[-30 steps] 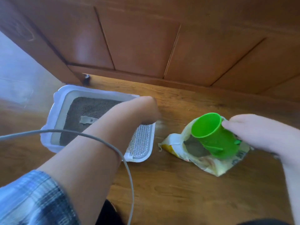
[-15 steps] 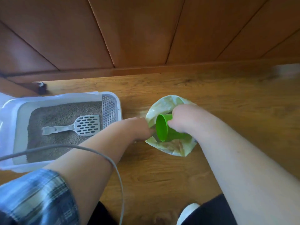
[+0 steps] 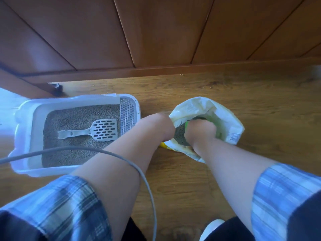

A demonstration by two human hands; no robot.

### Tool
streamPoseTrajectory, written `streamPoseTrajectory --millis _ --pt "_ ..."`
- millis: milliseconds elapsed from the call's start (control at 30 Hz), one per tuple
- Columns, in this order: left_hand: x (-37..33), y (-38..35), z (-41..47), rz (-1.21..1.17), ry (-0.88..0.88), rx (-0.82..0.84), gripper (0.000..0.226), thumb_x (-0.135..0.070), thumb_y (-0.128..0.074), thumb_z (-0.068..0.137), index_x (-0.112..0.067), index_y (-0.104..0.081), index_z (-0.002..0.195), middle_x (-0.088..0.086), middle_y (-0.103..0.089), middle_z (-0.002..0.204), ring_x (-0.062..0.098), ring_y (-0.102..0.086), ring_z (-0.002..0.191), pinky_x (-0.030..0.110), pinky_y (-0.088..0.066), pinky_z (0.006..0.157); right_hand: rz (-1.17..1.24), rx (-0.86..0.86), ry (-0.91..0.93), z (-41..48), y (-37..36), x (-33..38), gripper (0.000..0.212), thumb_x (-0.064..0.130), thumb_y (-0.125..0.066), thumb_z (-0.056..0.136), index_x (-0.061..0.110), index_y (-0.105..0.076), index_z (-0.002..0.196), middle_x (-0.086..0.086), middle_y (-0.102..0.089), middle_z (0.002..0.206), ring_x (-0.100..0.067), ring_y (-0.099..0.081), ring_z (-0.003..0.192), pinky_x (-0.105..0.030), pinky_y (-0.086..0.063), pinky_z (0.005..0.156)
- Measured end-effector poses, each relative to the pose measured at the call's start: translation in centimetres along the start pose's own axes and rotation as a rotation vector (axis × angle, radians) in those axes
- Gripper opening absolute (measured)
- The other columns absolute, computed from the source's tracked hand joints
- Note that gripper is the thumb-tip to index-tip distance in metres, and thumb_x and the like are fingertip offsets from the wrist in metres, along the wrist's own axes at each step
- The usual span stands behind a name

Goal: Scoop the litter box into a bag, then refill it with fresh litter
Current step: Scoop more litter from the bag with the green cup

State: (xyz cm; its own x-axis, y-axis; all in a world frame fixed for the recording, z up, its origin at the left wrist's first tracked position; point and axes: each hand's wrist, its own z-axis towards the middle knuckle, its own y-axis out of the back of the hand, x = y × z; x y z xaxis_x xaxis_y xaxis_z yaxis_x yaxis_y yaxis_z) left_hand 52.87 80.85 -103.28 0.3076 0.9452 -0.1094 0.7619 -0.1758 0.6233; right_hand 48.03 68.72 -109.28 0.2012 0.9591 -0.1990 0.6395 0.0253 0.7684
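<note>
A white litter box [image 3: 26, 122] holds grey litter, with a grey slotted scoop [image 3: 97, 130] lying flat on it. To its right stands a pale yellow litter bag [image 3: 227, 119], open at the top, grey litter showing inside. My left hand [image 3: 161, 127] grips the bag's left rim. Inside the bag, my right hand [image 3: 199, 131] is closed on a green cup [image 3: 213, 119]. Only slivers of the cup's green rim show around the hand.
Everything sits on a wooden floor [image 3: 260, 105] with a few stray litter grains. A wooden panelled door or cabinet [image 3: 156, 32] rises just behind. A grey cable [image 3: 121, 159] hangs across my left forearm. A white shoe tip [image 3: 210, 228] shows at the bottom.
My right hand has pushed the green cup down into the bag's litter, so the cup is mostly hidden. My left hand has taken the bag's rim. The view has tilted downwards.
</note>
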Motion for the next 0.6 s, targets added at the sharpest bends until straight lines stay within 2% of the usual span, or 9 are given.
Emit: streamPoseTrajectory --millis 100,167,233,333,433,533,567,600 --pt "-0.3 0.5 -0.6 0.222 -0.116 0.054 0.029 -0.012 -0.039 0.099 -0.006 -0.063 0.115 0.002 -0.043 0.075 0.024 -0.05 0.079 0.032 -0.043 0.065 -0.048 -0.021 0.073 0.1 -0.2 1.0 0.017 0.018 -0.05 0.094 0.02 -0.054 0.077 0.002 -0.053 0.077 -0.021 -0.06 0.085 -0.03 -0.044 0.069" --pt "-0.1 0.6 -0.9 0.328 -0.205 0.045 0.034 -0.003 -0.035 0.098 -0.005 -0.06 0.121 0.003 -0.042 0.076 0.022 -0.048 0.076 0.03 -0.039 0.06 -0.053 -0.005 0.108 0.0 0.0 1.4 0.025 0.018 -0.048 0.095 0.019 -0.047 0.07 0.002 -0.046 0.07 -0.022 -0.056 0.082 -0.03 -0.043 0.07" --pt "-0.1 0.7 -1.0 0.408 -0.237 0.032 0.036 0.001 -0.036 0.096 -0.004 -0.057 0.124 0.003 -0.04 0.074 0.02 -0.046 0.07 0.029 -0.036 0.057 -0.003 0.013 0.145 0.1 -0.1 1.8 0.027 0.019 -0.045 0.094 0.02 -0.046 0.067 0.001 -0.049 0.07 -0.022 -0.053 0.078 -0.032 -0.042 0.07" --pt "0.3 0.7 -1.2 0.433 -0.25 0.016 0.039 0.004 -0.036 0.095 -0.003 -0.05 0.131 0.005 -0.045 0.081 0.018 -0.041 0.063 0.027 -0.03 0.05 0.078 0.072 0.211 -0.5 -0.2 3.1 0.019 0.013 -0.042 0.093 0.016 -0.055 0.079 0.0 -0.059 0.082 -0.023 -0.055 0.078 -0.033 -0.043 0.068" --pt "0.3 0.9 -1.8 0.364 -0.191 0.035 0.036 0.002 -0.037 0.097 -0.001 -0.05 0.131 0.013 -0.057 0.105 0.017 -0.041 0.061 0.026 -0.03 0.044 0.087 0.089 0.253 -1.2 0.1 3.9 0.019 0.007 -0.042 0.095 0.014 -0.06 0.099 -0.002 -0.063 0.098 -0.026 -0.06 0.091 -0.033 -0.043 0.07" --pt "0.6 1.2 -2.6 0.318 -0.165 0.069 0.034 0.0 -0.039 0.098 0.001 -0.053 0.129 0.015 -0.058 0.109 0.016 -0.041 0.059 0.02 -0.037 0.036 0.17 0.162 0.291 -0.9 0.8 4.1 0.021 0.008 -0.041 0.098 0.012 -0.059 0.109 0.0 -0.053 0.088 -0.026 -0.055 0.088 -0.032 -0.04 0.072" --pt "0.7 1.2 -2.6 0.29 -0.159 0.065 0.038 0.003 -0.04 0.096 0.0 -0.051 0.132 0.014 -0.057 0.106 0.018 -0.045 0.063 0.02 -0.038 0.038 0.236 0.191 0.292 -0.7 1.0 4.0 0.02 0.011 -0.041 0.099 0.013 -0.058 0.108 0.001 -0.05 0.086 -0.024 -0.051 0.086 -0.033 -0.039 0.073" --pt "1.0 1.1 -2.5 0.29 -0.17 0.05 0.041 0.004 -0.041 0.095 -0.001 -0.049 0.135 0.012 -0.057 0.101 0.021 -0.048 0.071 0.022 -0.04 0.047 0.298 0.223 0.281 -0.3 1.1 3.9 0.017 0.015 -0.041 0.1 0.016 -0.057 0.105 0.0 -0.051 0.088 -0.023 -0.049 0.086 -0.033 -0.039 0.075"
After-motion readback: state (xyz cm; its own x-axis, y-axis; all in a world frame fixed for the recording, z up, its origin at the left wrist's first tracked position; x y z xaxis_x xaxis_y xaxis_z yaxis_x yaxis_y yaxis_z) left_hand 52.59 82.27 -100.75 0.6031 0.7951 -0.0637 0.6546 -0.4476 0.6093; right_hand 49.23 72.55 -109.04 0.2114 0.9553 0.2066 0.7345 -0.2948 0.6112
